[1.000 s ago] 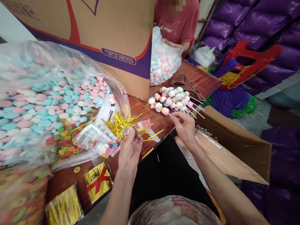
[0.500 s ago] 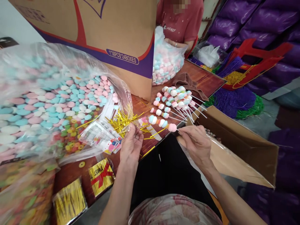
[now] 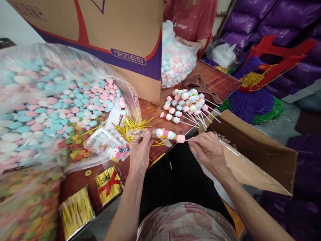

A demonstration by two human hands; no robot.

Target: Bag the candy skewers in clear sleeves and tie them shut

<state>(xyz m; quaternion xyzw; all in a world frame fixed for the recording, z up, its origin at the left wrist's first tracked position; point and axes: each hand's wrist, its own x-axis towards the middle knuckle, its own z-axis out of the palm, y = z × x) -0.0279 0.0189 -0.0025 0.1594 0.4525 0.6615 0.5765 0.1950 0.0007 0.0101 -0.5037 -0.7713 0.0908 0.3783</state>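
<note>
My right hand (image 3: 209,149) pinches the white stick of a candy skewer (image 3: 180,138) strung with pink, blue and white candies and held level over the table edge. My left hand (image 3: 140,149) grips a small clear plastic bag (image 3: 136,133) between thumb and fingers. The skewer's left end appears to sit inside the bag's mouth. Just behind my left hand lies a heap of gold twist ties (image 3: 131,124). Printed flat bags (image 3: 100,142) are spread to its left. Beyond the held skewer, several finished candy skewers (image 3: 187,105) are piled with their sticks toward me.
A large clear sack of pastel candies (image 3: 57,110) covers the left side, near gummy rings (image 3: 75,140). Twist-tie packs (image 3: 109,184) lie in front. A big carton (image 3: 100,36) stands behind. An open box (image 3: 260,157) sits right. Across the table is a person (image 3: 193,23).
The skewer has moved slightly left, and its left end now appears to be in the bag. The bag is stretched out more visibly from my left hand. The view has shifted a little.
</note>
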